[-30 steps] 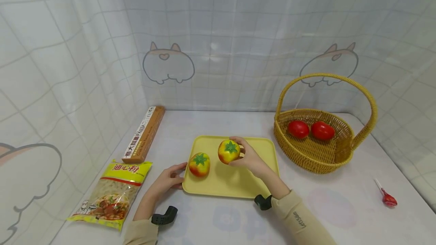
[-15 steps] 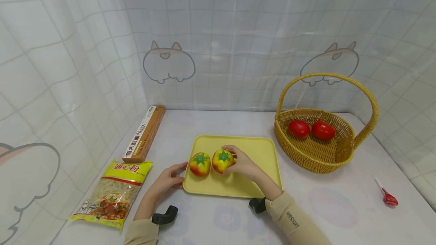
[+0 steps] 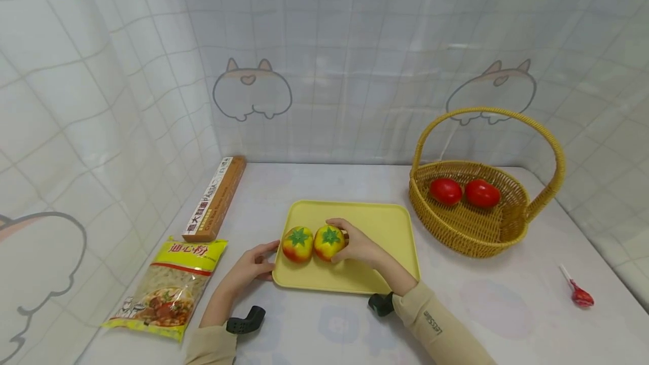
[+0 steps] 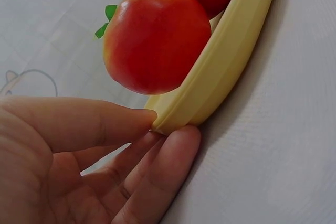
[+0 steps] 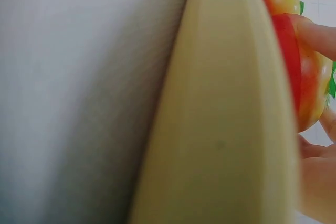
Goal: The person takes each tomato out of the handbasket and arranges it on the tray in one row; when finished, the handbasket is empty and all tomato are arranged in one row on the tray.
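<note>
A red-and-yellow tomato (image 3: 329,242) with a green leafy top sits on the yellow tray (image 3: 385,224), and my right hand (image 3: 359,245) grips it between thumb and fingers. Right beside it on the left is a second, similar tomato (image 3: 297,244). My left hand (image 3: 248,268) holds the tray's left rim; in the left wrist view its fingertips (image 4: 184,140) pinch the rim near the corner. From the right wrist, the tray's outer wall (image 5: 220,129) fills the middle, and the gripped tomato (image 5: 310,82) shows behind it.
At the right stands a wicker basket (image 3: 446,236) with a tall handle, holding two red tomatoes (image 3: 482,194). A lollipop (image 3: 581,297) lies near the right edge. On the left are a pasta box (image 3: 215,199) and a bag of pasta (image 3: 167,292).
My right hand has moved left and down with the tomato, bringing it close beside the other one on the tray. The left hand has stayed at the tray's rim.
</note>
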The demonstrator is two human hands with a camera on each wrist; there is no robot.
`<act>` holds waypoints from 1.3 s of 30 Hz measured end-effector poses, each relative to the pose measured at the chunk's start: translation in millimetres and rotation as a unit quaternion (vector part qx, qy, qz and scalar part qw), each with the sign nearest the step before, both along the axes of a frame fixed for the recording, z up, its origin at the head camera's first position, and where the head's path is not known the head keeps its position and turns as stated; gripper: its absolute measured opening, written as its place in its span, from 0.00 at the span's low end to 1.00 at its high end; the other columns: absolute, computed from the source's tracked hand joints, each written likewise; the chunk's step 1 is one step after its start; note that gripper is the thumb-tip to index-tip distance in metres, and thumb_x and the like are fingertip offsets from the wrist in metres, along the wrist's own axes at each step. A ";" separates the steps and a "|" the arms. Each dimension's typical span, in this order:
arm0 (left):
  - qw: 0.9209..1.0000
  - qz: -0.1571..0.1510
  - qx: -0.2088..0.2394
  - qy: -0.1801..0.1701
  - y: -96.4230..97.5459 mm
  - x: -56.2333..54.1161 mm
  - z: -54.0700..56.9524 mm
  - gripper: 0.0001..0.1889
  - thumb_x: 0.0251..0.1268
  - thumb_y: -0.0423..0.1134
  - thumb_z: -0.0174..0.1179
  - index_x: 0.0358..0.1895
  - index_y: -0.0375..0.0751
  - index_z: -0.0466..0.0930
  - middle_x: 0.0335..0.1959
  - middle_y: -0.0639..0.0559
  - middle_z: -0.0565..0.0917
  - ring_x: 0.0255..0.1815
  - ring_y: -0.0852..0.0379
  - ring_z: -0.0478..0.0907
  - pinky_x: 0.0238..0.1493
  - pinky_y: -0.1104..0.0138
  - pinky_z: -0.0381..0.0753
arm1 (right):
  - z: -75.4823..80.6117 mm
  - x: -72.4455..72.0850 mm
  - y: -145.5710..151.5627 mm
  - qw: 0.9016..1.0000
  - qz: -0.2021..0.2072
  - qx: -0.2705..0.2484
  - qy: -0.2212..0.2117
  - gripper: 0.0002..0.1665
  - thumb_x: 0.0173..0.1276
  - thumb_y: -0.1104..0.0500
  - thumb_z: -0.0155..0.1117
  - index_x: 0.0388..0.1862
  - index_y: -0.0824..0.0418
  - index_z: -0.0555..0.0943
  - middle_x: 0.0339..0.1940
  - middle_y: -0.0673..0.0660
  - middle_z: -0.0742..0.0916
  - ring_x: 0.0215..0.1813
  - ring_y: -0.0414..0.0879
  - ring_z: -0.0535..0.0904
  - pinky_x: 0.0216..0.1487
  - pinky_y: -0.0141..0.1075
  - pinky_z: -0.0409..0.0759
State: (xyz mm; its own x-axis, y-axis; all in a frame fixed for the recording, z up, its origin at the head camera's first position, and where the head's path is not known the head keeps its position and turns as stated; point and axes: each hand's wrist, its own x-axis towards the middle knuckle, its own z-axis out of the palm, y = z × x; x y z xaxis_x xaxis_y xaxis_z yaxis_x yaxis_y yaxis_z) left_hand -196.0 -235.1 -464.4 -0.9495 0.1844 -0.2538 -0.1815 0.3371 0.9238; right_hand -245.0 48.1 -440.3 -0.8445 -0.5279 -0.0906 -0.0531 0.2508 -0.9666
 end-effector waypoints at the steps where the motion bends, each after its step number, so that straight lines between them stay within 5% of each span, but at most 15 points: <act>1: 1.000 0.001 -0.001 -0.001 0.0 -0.1 0.0 0.32 0.57 0.32 0.58 0.67 0.38 0.62 0.65 0.36 0.64 0.30 0.53 0.74 0.37 0.68 0.81 | 0.0 0.3 -0.2 1.000 0.002 0.001 0.001 0.49 0.44 0.73 0.71 0.67 0.59 0.63 0.65 0.59 0.68 0.60 0.56 0.67 0.59 0.47 0.69; 12: 1.000 0.000 -0.003 0.000 -0.3 0.9 -0.1 0.32 0.57 0.33 0.58 0.68 0.38 0.62 0.65 0.37 0.64 0.30 0.52 0.74 0.37 0.67 0.81 | 5.3 2.9 0.0 1.000 0.004 0.005 -0.005 0.54 0.44 0.73 0.72 0.70 0.58 0.59 0.69 0.64 0.62 0.68 0.61 0.56 0.66 0.53 0.60; 39: 1.000 -0.004 -0.007 0.004 -1.6 -1.0 -0.1 0.32 0.57 0.34 0.59 0.67 0.38 0.62 0.65 0.36 0.65 0.31 0.52 0.75 0.38 0.68 0.81 | 28.1 5.9 24.3 0.999 -0.005 -0.023 0.022 0.51 0.49 0.70 0.70 0.71 0.57 0.57 0.70 0.67 0.60 0.70 0.65 0.53 0.65 0.57 0.56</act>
